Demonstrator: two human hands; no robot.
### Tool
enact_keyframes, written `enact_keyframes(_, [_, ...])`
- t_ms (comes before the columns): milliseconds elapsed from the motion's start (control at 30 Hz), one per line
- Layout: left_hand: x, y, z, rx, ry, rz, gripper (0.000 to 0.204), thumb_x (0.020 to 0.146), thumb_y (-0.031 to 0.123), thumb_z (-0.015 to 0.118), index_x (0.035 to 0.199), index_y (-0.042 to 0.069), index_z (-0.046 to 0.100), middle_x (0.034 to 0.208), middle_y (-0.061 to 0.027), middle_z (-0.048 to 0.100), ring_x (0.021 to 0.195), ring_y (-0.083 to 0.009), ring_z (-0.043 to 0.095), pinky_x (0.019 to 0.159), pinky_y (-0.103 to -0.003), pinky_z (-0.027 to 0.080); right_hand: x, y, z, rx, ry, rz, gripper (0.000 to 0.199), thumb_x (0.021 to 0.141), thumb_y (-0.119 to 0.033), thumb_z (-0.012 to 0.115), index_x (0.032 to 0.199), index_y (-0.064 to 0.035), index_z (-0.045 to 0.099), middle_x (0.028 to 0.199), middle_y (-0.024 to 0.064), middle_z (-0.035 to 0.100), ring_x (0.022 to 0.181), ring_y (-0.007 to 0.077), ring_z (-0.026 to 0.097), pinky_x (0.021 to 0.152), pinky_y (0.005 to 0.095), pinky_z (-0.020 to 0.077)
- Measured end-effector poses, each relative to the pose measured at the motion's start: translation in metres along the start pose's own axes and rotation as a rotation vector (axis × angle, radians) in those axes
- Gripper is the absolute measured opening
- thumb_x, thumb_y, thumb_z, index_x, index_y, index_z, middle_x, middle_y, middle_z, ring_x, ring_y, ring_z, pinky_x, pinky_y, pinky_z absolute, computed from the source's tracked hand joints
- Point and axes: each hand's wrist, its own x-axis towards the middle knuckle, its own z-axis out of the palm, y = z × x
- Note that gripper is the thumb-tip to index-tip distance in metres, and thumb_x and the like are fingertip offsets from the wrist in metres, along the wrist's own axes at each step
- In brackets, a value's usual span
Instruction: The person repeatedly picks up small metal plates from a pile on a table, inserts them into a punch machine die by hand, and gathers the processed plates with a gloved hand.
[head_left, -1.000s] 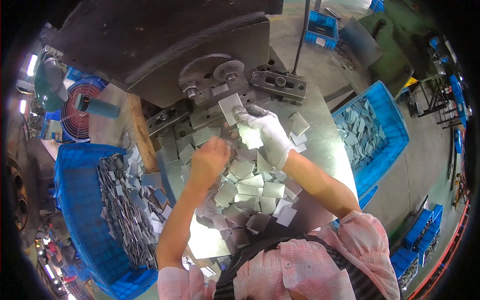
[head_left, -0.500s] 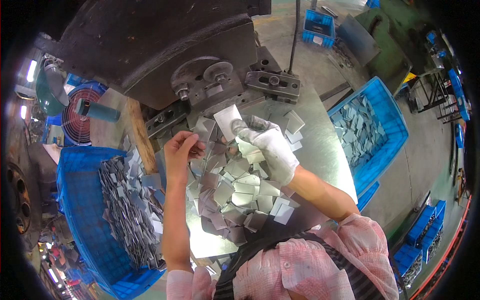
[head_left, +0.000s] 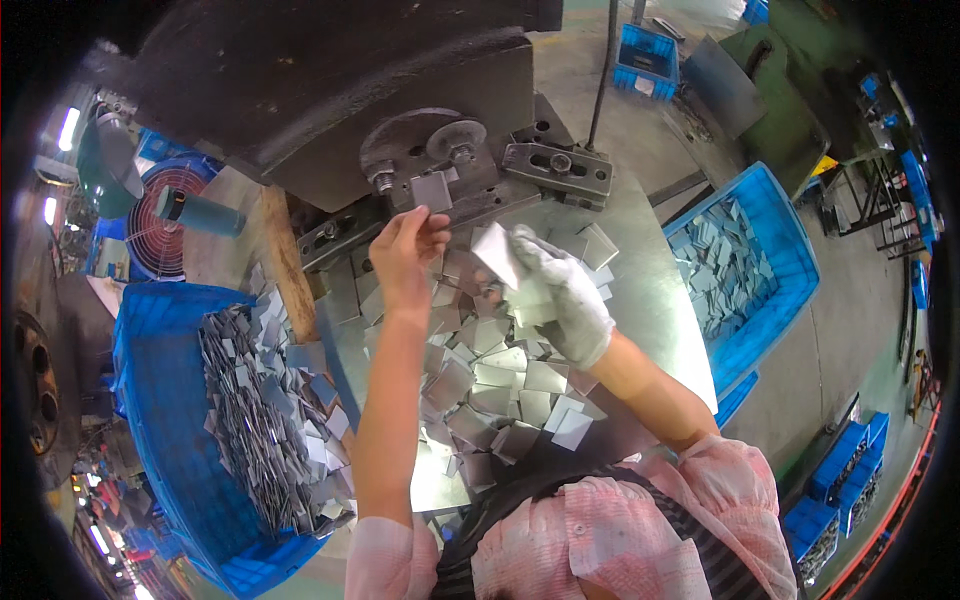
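Presenting one plate (head_left: 432, 190) to the press (head_left: 300, 80): judged to be the loading step. Left hand (head_left: 406, 256), bare, reaches up to the tooling (head_left: 405, 192); its grip is clamped on the near edge of the plate, thumb and fingertips together on it. Plate is just below the bolts (head_left: 461, 153); whether it is seated or only held there, cannot tell

Right hand (head_left: 562, 300), gloved, hangs above the desk (head_left: 655, 265), grip clamped on a second plate (head_left: 497, 255), which is tilted. Whether more plates sit in that palm, cannot tell

Next move, as judged: calls for squaring the plate in the tooling, then releasing it and getting the bare fingers clear of the press

Counts:
- Hands: 2, one plate seen in the left, at least one in the right
- Loose plates (head_left: 490, 375) on desk: many, overlapping, not countable
- Left bin (head_left: 150, 400): 1, plates heaped, not countable
- Right bin (head_left: 790, 270): 1, plates likewise
- Far bin (head_left: 632, 80): 1, on the floor
- Small bins (head_left: 838, 447), lower right: at least 3
- Clamps (head_left: 558, 172): 2, flanking the tooling
- Bolts: 2
- Wood bar (head_left: 286, 260): 1
- Bottle (head_left: 208, 214): 1
- Fan (head_left: 155, 255): 1, beyond the bottle
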Motion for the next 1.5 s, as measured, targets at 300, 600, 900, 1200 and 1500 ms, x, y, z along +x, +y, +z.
enact_keyframes(300, [0.024,-0.018,0.009,-0.136,0.039,-0.117,0.011,0.077,0.011,0.063,0.081,0.001,0.06,0.073,-0.01,0.064,0.059,-0.0151,0.062,0.05,-0.022,0.05,-0.023,0.004,-0.041,0.093,0.083,0.024,0.02,0.091,-0.023,0.046,0.103,-0.0078,0.05,0.085,0.0104,0.061,0.065,0.0172,0.058,0.055,0.0272,0.0474])
enact_keyframes(600, [0.021,-0.013,0.011,-0.142,0.015,-0.148,0.019,0.079,0.021,0.063,0.079,0.003,0.056,0.068,-0.0102,0.061,0.055,-0.0144,0.059,0.047,-0.022,0.046,-0.03,0.003,-0.028,0.074,0.043,0.044,0.021,0.09,-0.025,0.047,0.103,-0.0094,0.049,0.085,0.0096,0.061,0.065,0.0158,0.058,0.05,0.024,0.0456])
enact_keyframes(900, [-0.078,0.007,-0.019,0.188,-0.224,-0.082,0.021,0.082,0.023,0.06,0.083,0.002,0.059,0.068,-0.0053,0.058,0.052,-0.0108,0.053,0.048,-0.021,0.04,-0.038,-0.001,-0.028,-0.103,-0.017,0.033,0.029,0.087,-0.022,0.053,0.109,-0.0031,0.051,0.088,0.008,0.062,0.069,0.0144,0.06,0.058,0.0247,0.0486])
enact_keyframes(1200, [-0.133,0.018,-0.02,0.136,-0.28,0.001,0.014,0.08,0.01,0.06,0.089,-0.001,0.057,0.07,-0.0082,0.06,0.057,-0.0124,0.055,0.05,-0.023,0.042,-0.063,0.008,0.0,-0.415,0.101,0.089,0.019,0.083,-0.024,0.061,0.09,-0.0065,0.065,0.072,-0.003,0.059,0.059,0.0026,0.051,0.051,0.0185,0.0402])
enact_keyframes(1500, [-0.135,0.025,-0.022,0.097,-0.296,0.018,0.012,0.079,0.006,0.062,0.088,-0.002,0.06,0.07,-0.0063,0.059,0.058,-0.0096,0.053,0.052,-0.022,0.041,-0.069,0.008,0.014,-0.454,0.145,0.009,0.008,0.08,-0.01,0.064,0.085,-0.0029,0.066,0.074,-0.0038,0.06,0.066,0.0021,0.051,0.059,0.0183,0.0423])
